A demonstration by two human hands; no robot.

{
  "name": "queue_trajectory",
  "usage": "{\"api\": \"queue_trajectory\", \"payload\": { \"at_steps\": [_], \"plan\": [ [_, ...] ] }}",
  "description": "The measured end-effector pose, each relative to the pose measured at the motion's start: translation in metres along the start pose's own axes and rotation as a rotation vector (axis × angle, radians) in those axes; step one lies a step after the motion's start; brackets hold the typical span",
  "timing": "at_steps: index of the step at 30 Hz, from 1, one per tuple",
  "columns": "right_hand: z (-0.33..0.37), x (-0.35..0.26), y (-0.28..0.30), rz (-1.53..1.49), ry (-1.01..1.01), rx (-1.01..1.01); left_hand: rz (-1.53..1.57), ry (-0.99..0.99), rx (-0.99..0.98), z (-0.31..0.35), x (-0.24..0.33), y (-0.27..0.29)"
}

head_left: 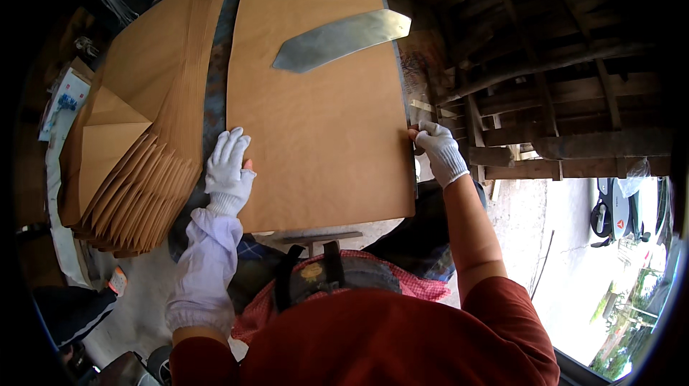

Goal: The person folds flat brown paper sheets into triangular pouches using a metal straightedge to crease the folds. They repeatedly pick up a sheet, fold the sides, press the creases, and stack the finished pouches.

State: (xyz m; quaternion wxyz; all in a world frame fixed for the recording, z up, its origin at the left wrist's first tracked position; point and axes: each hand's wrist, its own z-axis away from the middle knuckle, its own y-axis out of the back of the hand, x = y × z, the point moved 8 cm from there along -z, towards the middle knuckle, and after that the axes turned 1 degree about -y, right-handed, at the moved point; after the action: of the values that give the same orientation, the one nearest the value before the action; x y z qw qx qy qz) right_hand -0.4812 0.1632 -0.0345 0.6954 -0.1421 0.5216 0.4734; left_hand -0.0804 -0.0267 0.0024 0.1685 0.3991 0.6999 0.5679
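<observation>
While hands (229, 170) (438, 149) flank brown paper (323, 142), bag-like stack (172, 113) lies left.

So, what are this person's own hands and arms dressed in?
The left hand and right hand wear white knitted gloves, a bare digit tip showing at each. A pale lilac-white oversleeve, gathered near the elbow, covers the left forearm; the right forearm is bare below a dark red short sleeve.

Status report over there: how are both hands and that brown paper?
Left hand open, at left edge of brown paper. Right hand curled at right edge. Paper lying flat. Silvery plate across its far part.
</observation>
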Motion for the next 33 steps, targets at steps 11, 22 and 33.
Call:
{"api": "queue_trajectory", "payload": {
  "at_steps": [11, 22, 33],
  "plan": [
    [0.053, -0.06, -0.036, 1.116, 0.152, 0.292, -0.003, -0.034, 0.027, -0.001, -0.002, -0.001],
    [0.055, -0.065, -0.036, 0.612, 0.428, 0.178, 0.058, -0.003, 0.039, 0.0, -0.006, -0.001],
    [0.045, -0.043, -0.032, 0.946, 1.027, -0.004, 0.07, 0.031, -0.706, -0.01, -0.008, 0.036]
  ]
}}
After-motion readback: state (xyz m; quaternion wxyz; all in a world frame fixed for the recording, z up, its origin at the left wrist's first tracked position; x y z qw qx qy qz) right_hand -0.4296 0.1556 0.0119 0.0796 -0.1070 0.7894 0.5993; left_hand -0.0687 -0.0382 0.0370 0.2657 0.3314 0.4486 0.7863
